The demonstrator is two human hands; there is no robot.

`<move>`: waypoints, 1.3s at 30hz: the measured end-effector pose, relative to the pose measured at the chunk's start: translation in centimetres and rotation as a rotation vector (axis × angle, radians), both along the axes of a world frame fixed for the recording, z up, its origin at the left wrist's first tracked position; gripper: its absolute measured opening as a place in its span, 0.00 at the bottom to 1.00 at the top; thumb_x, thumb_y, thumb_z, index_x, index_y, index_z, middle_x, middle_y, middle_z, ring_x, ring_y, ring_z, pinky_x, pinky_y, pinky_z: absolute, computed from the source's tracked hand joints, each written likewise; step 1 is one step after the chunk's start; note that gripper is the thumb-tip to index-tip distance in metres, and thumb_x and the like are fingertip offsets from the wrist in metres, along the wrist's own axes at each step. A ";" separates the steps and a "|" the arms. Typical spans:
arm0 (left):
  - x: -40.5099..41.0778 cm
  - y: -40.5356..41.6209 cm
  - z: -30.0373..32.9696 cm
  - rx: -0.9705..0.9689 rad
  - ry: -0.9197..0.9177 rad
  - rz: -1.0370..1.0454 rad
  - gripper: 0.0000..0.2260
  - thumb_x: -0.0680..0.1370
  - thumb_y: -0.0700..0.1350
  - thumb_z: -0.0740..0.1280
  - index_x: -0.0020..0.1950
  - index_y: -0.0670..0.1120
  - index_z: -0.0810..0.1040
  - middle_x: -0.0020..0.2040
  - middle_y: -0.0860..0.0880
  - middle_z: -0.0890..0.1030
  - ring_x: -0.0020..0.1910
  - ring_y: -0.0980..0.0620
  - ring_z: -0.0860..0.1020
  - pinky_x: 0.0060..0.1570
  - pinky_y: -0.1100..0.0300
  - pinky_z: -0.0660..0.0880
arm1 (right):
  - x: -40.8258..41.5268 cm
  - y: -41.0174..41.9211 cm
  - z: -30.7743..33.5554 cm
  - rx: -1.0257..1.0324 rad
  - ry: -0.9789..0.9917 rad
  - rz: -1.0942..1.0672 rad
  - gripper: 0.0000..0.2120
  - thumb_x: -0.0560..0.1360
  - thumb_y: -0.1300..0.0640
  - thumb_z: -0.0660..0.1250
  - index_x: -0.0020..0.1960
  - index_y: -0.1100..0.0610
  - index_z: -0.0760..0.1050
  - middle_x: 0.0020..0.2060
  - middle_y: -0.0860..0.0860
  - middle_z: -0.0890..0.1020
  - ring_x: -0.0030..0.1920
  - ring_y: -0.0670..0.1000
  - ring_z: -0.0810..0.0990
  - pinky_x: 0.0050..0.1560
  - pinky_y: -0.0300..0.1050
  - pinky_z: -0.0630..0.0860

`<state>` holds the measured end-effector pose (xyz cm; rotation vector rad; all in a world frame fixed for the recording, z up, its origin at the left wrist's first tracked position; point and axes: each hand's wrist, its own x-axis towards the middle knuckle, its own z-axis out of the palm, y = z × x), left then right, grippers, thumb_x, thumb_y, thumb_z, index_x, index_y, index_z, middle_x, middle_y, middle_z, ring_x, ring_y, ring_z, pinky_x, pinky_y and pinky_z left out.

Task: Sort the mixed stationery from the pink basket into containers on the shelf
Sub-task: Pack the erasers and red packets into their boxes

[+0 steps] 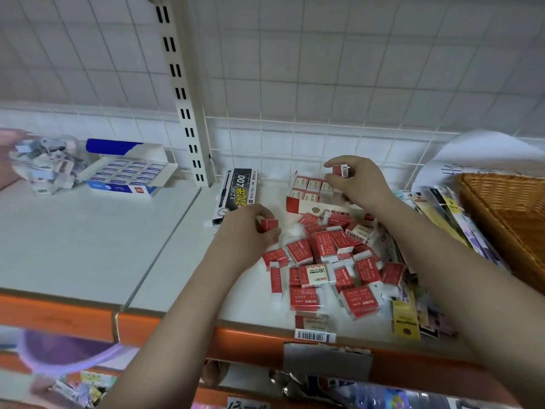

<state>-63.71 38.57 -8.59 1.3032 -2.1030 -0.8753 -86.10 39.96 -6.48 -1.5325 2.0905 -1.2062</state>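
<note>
Eraser in right hand: a small red-sleeved eraser [341,170] with a barcode end sits pinched between the thumb and fingertips of the right hand [358,183], held just above the back row of the red-and-white eraser box [312,193].
Eraser in left hand: a second red eraser [269,225] is gripped by the curled fingers of the left hand [250,231] — only its red end shows past the fingertips.
Eraser box: open, lying on the white shelf [88,240], with cream-topped erasers lined up inside; its right part is hidden behind the right hand.
Loose pile: a heap of red erasers [330,267] lies on the shelf in front of the box, between the two forearms, several overlapping.
Black box: a black pen box [240,191] lies just beside the left hand, toward the back.
Blue box: an open blue eraser box [129,175] stands well apart to the left, near a blurred clear tub [44,163] of small items.
Right edge: a wicker basket [507,219] is cut off by the frame — flat packets beside it are too blurred to read.
Lower left: a pale purple rim [67,358] shows below the shelf, blurred.
</note>
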 end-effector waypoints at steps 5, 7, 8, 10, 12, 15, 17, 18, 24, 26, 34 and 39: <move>0.9 0.7 0.1 -0.007 0.086 0.015 0.07 0.75 0.46 0.70 0.52 0.48 0.79 0.38 0.54 0.77 0.32 0.56 0.76 0.39 0.61 0.76 | -0.3 -0.6 1.0 0.261 -0.875 0.047 0.07 0.79 0.62 0.62 0.55 0.64 0.69 0.51 0.63 0.79 0.46 0.57 0.84 0.46 0.43 0.81; 1.2 0.8 0.1 0.006 0.106 0.022 0.07 0.75 0.46 0.70 0.52 0.49 0.78 0.38 0.55 0.77 0.31 0.56 0.76 0.38 0.62 0.76 | -1.0 -0.8 0.7 0.312 -0.728 0.040 0.07 0.79 0.60 0.62 0.49 0.65 0.70 0.47 0.63 0.81 0.44 0.56 0.85 0.49 0.46 0.81; 1.3 0.8 0.1 0.010 0.116 0.025 0.07 0.75 0.46 0.70 0.51 0.50 0.78 0.37 0.55 0.76 0.30 0.57 0.76 0.36 0.64 0.76 | -1.3 -0.8 0.7 0.347 -0.509 0.032 0.09 0.78 0.57 0.64 0.47 0.64 0.72 0.42 0.60 0.82 0.39 0.53 0.84 0.47 0.45 0.82; 1.3 0.9 0.0 0.013 0.129 0.031 0.06 0.75 0.45 0.70 0.50 0.51 0.77 0.37 0.57 0.75 0.30 0.59 0.75 0.34 0.67 0.74 | -1.3 -0.5 0.7 0.396 -0.135 0.015 0.11 0.77 0.52 0.66 0.46 0.61 0.75 0.33 0.56 0.78 0.28 0.49 0.76 0.34 0.40 0.74; 1.4 0.8 -0.2 0.015 0.138 0.033 0.06 0.75 0.45 0.70 0.50 0.51 0.77 0.37 0.58 0.75 0.31 0.60 0.75 0.34 0.68 0.72 | -1.4 -0.7 0.6 0.436 0.036 0.021 0.14 0.77 0.51 0.66 0.48 0.63 0.78 0.29 0.54 0.75 0.26 0.49 0.69 0.31 0.39 0.68; 1.4 0.8 -0.4 0.020 0.136 0.027 0.06 0.75 0.45 0.70 0.51 0.51 0.78 0.38 0.57 0.76 0.31 0.59 0.75 0.34 0.67 0.73 | -1.4 -1.1 0.7 0.541 -0.006 0.027 0.13 0.78 0.55 0.65 0.51 0.66 0.79 0.29 0.53 0.75 0.26 0.48 0.69 0.29 0.38 0.67; 1.4 0.7 -0.5 0.025 0.143 0.029 0.07 0.75 0.45 0.70 0.51 0.50 0.78 0.38 0.56 0.76 0.31 0.59 0.75 0.35 0.67 0.73 | -1.1 -1.3 0.9 0.623 0.033 0.022 0.10 0.78 0.57 0.65 0.46 0.64 0.78 0.29 0.52 0.75 0.25 0.47 0.68 0.27 0.38 0.65; 1.4 0.7 -0.5 0.028 0.145 0.030 0.07 0.75 0.45 0.70 0.52 0.50 0.78 0.38 0.57 0.76 0.31 0.59 0.75 0.35 0.67 0.73 | -1.0 -1.5 1.0 0.665 0.096 0.023 0.10 0.78 0.57 0.64 0.41 0.62 0.76 0.28 0.52 0.73 0.25 0.47 0.67 0.27 0.39 0.63; 1.2 0.4 -0.5 0.045 0.140 0.026 0.07 0.75 0.46 0.70 0.52 0.52 0.77 0.39 0.57 0.76 0.33 0.58 0.75 0.36 0.67 0.73 | -0.7 -3.0 1.0 0.789 0.100 0.017 0.08 0.77 0.58 0.66 0.42 0.61 0.73 0.30 0.53 0.73 0.29 0.50 0.70 0.30 0.41 0.67; 1.1 0.2 -0.5 0.045 0.139 0.026 0.07 0.75 0.46 0.70 0.52 0.52 0.77 0.39 0.57 0.76 0.33 0.58 0.76 0.36 0.66 0.74 | -0.6 -3.3 0.7 0.773 0.025 -0.007 0.07 0.76 0.60 0.67 0.41 0.60 0.73 0.28 0.53 0.71 0.27 0.48 0.67 0.29 0.40 0.65; 0.9 -0.5 -0.8 0.002 0.134 0.048 0.09 0.75 0.45 0.70 0.55 0.49 0.80 0.36 0.57 0.75 0.34 0.61 0.74 0.33 0.76 0.69 | -1.0 -2.0 -1.8 0.434 0.092 -0.092 0.14 0.68 0.53 0.75 0.48 0.62 0.82 0.44 0.55 0.84 0.42 0.50 0.79 0.44 0.42 0.72; 0.2 -1.3 -0.6 0.033 0.161 0.031 0.08 0.75 0.46 0.70 0.54 0.50 0.80 0.36 0.52 0.76 0.33 0.59 0.72 0.31 0.74 0.67 | -0.9 -1.4 -2.4 0.275 0.105 -0.086 0.08 0.68 0.56 0.76 0.44 0.59 0.84 0.44 0.53 0.85 0.46 0.51 0.81 0.50 0.45 0.76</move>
